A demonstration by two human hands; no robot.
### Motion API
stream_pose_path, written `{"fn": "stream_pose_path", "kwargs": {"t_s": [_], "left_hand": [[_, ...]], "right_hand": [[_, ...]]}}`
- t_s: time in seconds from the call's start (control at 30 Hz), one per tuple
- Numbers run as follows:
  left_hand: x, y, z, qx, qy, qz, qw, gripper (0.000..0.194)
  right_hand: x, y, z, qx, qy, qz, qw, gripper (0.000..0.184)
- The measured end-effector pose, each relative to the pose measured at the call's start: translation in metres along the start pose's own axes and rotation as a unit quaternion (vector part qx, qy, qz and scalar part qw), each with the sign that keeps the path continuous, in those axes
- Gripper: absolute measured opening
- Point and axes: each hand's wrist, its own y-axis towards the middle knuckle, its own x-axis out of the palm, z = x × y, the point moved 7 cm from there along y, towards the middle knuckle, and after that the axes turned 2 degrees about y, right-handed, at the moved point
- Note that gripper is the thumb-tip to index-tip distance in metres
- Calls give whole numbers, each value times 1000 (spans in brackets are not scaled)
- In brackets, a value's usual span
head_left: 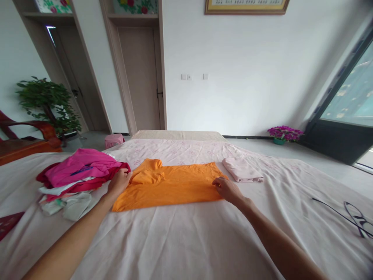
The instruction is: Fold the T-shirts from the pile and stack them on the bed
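An orange T-shirt (pixel 180 186) lies folded lengthwise on the bed, with a sleeve bunched at its upper left. My left hand (pixel 120 181) is closed on the shirt's left edge, close to a heap of clothes. At the opposite end, my right hand (pixel 227 189) has its fingers curled onto the right edge of the shirt, pinching the cloth. The heap of clothes (pixel 84 171), with bright pink, red and white pieces, sits left of the shirt. A folded pale pink garment (pixel 242 170) rests just beyond my right hand.
A pale sheet (pixel 186 241) with wrinkles covers the bed. Black-framed glasses (pixel 354 219) lie at the right, and a dark red object (pixel 10 224) at the left edge. Beyond the bed are a pink stool (pixel 114 140), a wooden armchair (pixel 35 136) and purple flowers (pixel 285 133).
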Motion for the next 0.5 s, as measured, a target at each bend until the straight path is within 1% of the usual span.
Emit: {"fn": "stream_pose_path", "kwargs": {"t_s": [0.07, 0.13, 0.2, 0.23, 0.3, 0.4, 0.47, 0.5], "left_hand": [[-3, -11, -6, 18, 54, -9, 998, 38], [-4, -27, -13, 44, 142, -15, 989, 38], [-4, -40, -23, 62, 220, -27, 973, 41], [-4, -45, -30, 62, 238, -35, 969, 41], [-4, -49, -44, 48, 243, -58, 967, 41], [-1, -48, -62, 21, 208, -104, 972, 34], [3, -47, -65, 32, 161, -119, 979, 29], [3, -46, -64, 41, 132, -111, 984, 28]], "right_hand": [[-4, -2, 10, 30, -32, 29, 999, 35], [-7, -4, 23, 66, -64, 51, 995, 38], [-9, -5, 36, 106, -83, 57, 989, 41], [-9, -5, 42, 128, -86, 55, 987, 42], [-9, -6, 52, 164, -85, 43, 982, 44], [-9, -7, 63, 198, -77, 25, 977, 47], [-9, -8, 71, 213, -69, 17, 975, 48], [-8, -8, 74, 219, -64, 16, 974, 48]]}}
